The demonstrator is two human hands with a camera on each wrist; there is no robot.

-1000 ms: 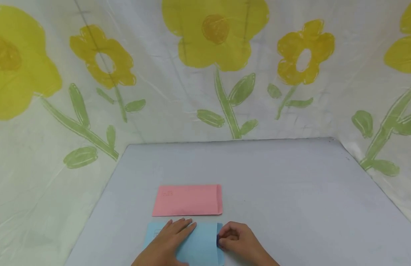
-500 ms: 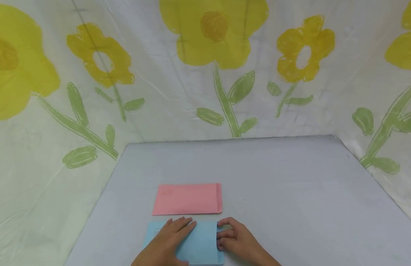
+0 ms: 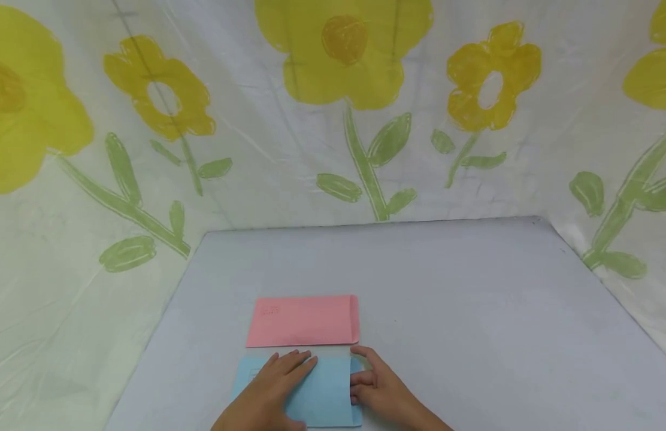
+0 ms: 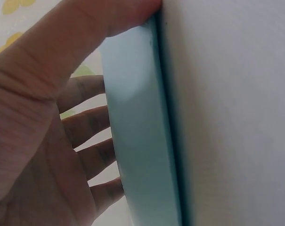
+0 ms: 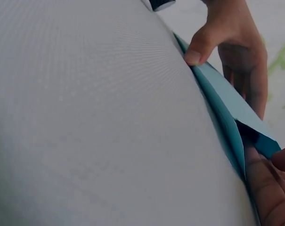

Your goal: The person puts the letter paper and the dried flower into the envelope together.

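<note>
A light blue envelope [image 3: 329, 395] lies on the table near the front edge, its opening to the right. My left hand [image 3: 271, 386] rests on it with the fingers spread, the thumb at the near edge. In the left wrist view that thumb touches the envelope's rim. My right hand [image 3: 386, 389] is at the opening, with several fingertips hidden inside the envelope and the index finger stretched toward the far corner. The right wrist view shows the mouth held apart around the fingers, dark inside. Whether those fingers hold anything in there is hidden.
A pink envelope [image 3: 303, 322] lies just beyond the blue one, its flap end to the right. The pale grey table [image 3: 446, 299] spreads behind and to the right. A white sheet [image 3: 290, 179] painted with yellow flowers hangs around the table.
A small dark patch at my right fingertips has gone from the head view. Those fingers have spread, and the index finger has stretched to the far corner. My left hand has stayed put.
</note>
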